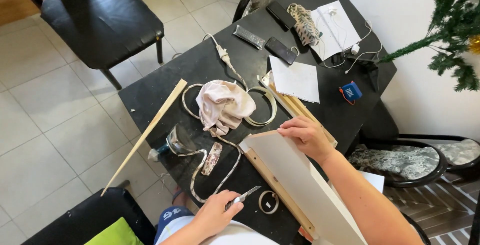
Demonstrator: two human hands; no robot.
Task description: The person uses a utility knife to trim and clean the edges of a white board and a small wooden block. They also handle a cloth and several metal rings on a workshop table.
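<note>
The right hand (306, 136) lies on the upper corner of a white panel with a wooden frame (295, 180), the fingers spread and bent over the edge; it seems to press the panel down so that it does not slide, more than to carry it. The panel rests tilted at the near right edge of the black counter (150, 97), with one long side toward the person, which keeps its wooden border within reach of the other hand. The left hand (215, 214) is closed around a small utility knife (243, 197), whose blade points up and to the right, toward the lower border of the panel but apart from it. Just beside the blade a roll of tape (268, 202) lies flat, near enough to take quickly. The other things are pushed to the middle and far side of the counter, probably to leave room near the body: a crumpled pale cloth (223, 106) on a loop of cord, an iron (179, 142) lying left of it, a long wooden strip (145, 134) that sticks out over the tiled floor, a sheet of white paper (296, 80), and a small blue speaker (351, 92) near the wall.
</note>
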